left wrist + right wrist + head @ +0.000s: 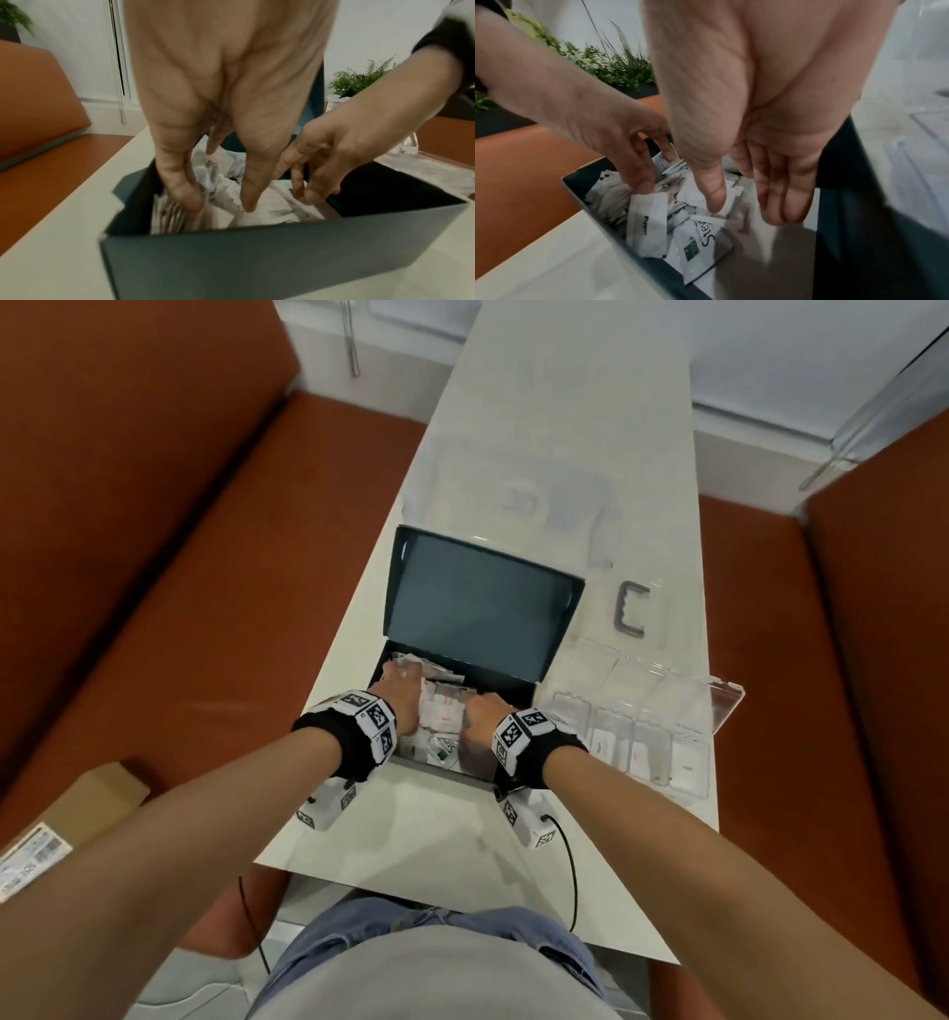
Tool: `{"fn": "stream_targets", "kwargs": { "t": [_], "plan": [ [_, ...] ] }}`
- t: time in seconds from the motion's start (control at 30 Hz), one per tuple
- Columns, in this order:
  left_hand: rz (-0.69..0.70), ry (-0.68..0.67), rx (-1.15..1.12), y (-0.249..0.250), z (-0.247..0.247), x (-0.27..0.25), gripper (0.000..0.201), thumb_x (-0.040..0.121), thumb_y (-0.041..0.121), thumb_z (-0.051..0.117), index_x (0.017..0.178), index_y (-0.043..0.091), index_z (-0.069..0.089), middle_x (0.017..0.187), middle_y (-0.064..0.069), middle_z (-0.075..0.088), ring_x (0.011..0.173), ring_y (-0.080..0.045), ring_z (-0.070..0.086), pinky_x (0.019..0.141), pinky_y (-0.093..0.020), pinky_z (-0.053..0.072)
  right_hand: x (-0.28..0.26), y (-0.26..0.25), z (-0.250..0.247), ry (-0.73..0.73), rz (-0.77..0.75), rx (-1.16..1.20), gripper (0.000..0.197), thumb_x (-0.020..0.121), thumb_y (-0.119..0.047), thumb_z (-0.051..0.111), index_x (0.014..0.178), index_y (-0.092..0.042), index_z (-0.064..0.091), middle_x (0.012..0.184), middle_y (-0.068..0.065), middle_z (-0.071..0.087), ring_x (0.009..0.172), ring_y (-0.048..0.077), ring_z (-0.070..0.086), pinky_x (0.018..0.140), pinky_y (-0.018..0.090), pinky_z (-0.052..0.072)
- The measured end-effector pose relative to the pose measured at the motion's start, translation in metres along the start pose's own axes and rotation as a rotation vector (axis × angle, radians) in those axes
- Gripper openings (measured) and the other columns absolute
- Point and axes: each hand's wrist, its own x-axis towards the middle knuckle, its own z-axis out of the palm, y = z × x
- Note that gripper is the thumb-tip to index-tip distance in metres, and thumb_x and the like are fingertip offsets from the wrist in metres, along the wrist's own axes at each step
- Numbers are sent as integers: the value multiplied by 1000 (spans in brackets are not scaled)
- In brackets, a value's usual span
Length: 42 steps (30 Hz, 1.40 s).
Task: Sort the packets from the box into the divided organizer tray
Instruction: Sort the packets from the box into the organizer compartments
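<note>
Reaching down into the dark box (464, 629), both hands are being held among the loose white packets (654, 223) piled inside it. The left hand (403, 695) is being kept at the box's far left part, its fingers (180, 182) pointing downward and spread, the fingertips touching packets; whether any packet is actually being pinched cannot be told. The right hand (480, 721) is being held over the middle of the pile, its fingers (782, 192) lying straight and close together with the thumb apart, resting on or just above the packets, nothing being clamped. A packet marked "Pepper" (647, 221) and a Stevia packet (703, 251) with a green square are lying near the box's near wall. The box's lid is being left standing open on the far side. The box is sitting at the middle of the white table (539, 403), near its front edge. Just to the right, the clear divided organizer tray (662, 737) is lying by the table's right edge, a few white packets already lying in its near compartments. Orange seating (154, 557) is flanking the table on both sides.
</note>
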Motion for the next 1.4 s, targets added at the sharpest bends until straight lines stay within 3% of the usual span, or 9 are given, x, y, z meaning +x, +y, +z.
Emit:
{"fn": "stream_targets", "kwargs": {
  "t": [0.17, 0.3, 0.4, 0.57, 0.73, 0.83, 0.97, 1.13, 1.4],
  "plan": [
    [-14, 8, -14, -4, 2, 7, 67, 90, -2, 54, 145, -2, 17, 140, -31, 32, 118, -44, 52, 97, -41, 46, 12, -13, 7, -25, -11, 41, 20, 91, -15, 59, 103, 0, 60, 108, 16, 61, 107, 30, 59, 73, 27, 41],
    [-39, -33, 56, -1, 6, 11, 93, 86, 29, 71, 148, -1, 9, 149, -30, 20, 130, -42, 42, 105, -43, 40, 18, -21, 10, -13, -14, 118, 35, 90, -14, 59, 121, 2, 56, 122, 16, 59, 111, 30, 57, 88, 30, 47],
    [-26, -27, 113, 0, 10, 15, 97, 81, 38, 75, 148, 4, 14, 151, -26, 16, 130, -42, 41, 105, -46, 40, 21, -23, 9, 16, 31, 176, 38, 90, -15, 60, 123, 2, 55, 122, 18, 60, 109, 30, 59, 86, 31, 48],
    [64, -27, 94, -5, 7, 20, 68, 80, 16, 76, 136, 11, 38, 145, -21, 21, 113, -41, 56, 96, -43, 48, 21, -23, 7, 52, 70, 286, 40, 87, -16, 63, 122, 0, 54, 120, 17, 61, 108, 31, 60, 85, 33, 48],
    [111, 52, 45, -10, 6, 24, 40, 93, 4, 52, 132, 6, 43, 134, -25, 35, 99, -42, 61, 83, -41, 48, 20, -22, 6, 85, 29, 339, 35, 86, -9, 62, 119, 0, 56, 117, 17, 62, 109, 31, 58, 84, 31, 46],
    [109, 84, 22, -13, 7, 25, 41, 94, 4, 48, 134, 7, 41, 134, -24, 40, 106, -42, 57, 90, -42, 48, 20, -21, 5, 100, 19, 329, 36, 87, -11, 64, 120, 1, 57, 121, 17, 60, 113, 30, 56, 89, 29, 44],
    [123, 29, 95, -7, 4, 25, 42, 95, 8, 52, 135, 6, 41, 141, -26, 33, 113, -43, 55, 95, -41, 47, 23, -20, 6, 104, 13, 261, 29, 83, -2, 65, 110, -4, 57, 115, 17, 61, 103, 29, 58, 76, 27, 42],
    [152, 80, 122, -3, -1, 28, 30, 103, 13, 38, 130, 1, 46, 129, -25, 50, 116, -38, 53, 93, -41, 44, 23, -14, 4, 166, 1, 252, 23, 84, 5, 58, 105, 0, 65, 111, 17, 63, 103, 30, 61, 82, 29, 48],
    [189, 212, 46, -5, 1, 16, 37, 91, 1, 49, 127, 8, 44, 117, -21, 55, 103, -40, 60, 86, -44, 50, 11, -7, -3, 235, -27, 285, 13, 84, -17, 67, 96, -11, 64, 101, 13, 66, 91, 32, 63, 81, 38, 53]
  ]
}}
